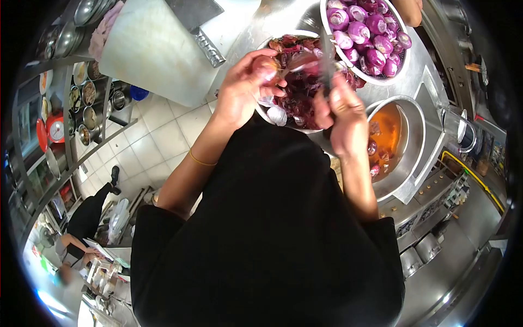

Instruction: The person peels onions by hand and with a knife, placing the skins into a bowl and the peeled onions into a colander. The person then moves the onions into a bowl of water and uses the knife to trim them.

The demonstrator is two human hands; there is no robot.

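My left hand (243, 87) is wrapped round a red onion (265, 69) above the left part of a bowl of onion skins (299, 90). In my right hand (347, 117) is the handle of a knife (326, 52), its blade blurred and pointing away from me over the bowl's right side. A blurred reddish piece hangs between the two hands. Behind and to the right, a white colander (402, 68) holds several peeled purple onions (376, 24). Beside my right wrist, a metal bowl (417, 131) contains orange-brown liquid with a few onions in it.
A white cutting board (158, 52) with a cleaver (207, 46) lies at the upper left. Another person's hand (408, 11) shows beyond the colander. A person in dark trousers (87, 215) is at the lower left. Shelves with metal bowls (89, 92) stand at the left.
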